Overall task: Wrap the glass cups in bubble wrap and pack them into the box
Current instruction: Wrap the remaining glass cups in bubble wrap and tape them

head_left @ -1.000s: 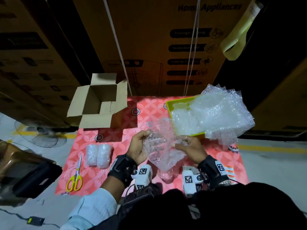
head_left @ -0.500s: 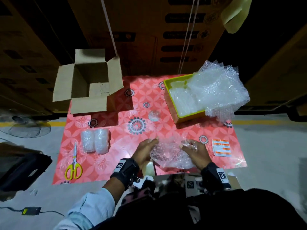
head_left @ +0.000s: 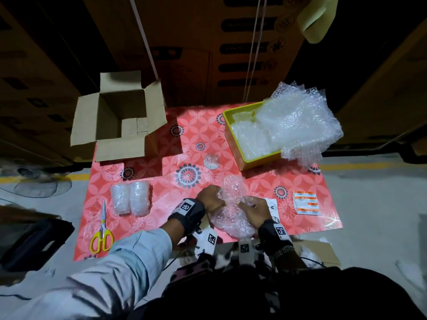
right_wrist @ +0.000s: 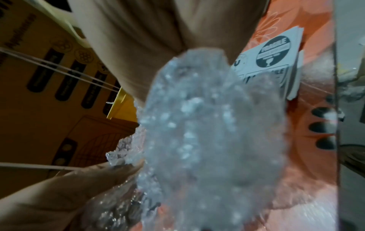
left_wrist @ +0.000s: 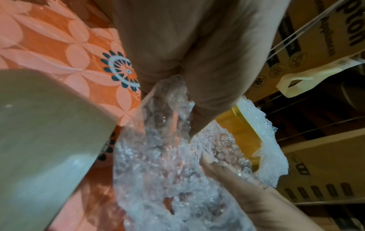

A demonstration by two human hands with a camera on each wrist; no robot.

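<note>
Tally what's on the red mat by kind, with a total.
Wrapped cups lying finished: 2
Bubble-wrap bundle in both hands: 1
Bare glass cup: 1
Cardboard box: 1
Yellow tray of bubble wrap: 1
Scissors: 1
Sticker stacks: 2
Total: 9

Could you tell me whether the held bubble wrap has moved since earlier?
Yes: the bubble wrap moved away from the yellow tray, toward the mat's near edge.
</note>
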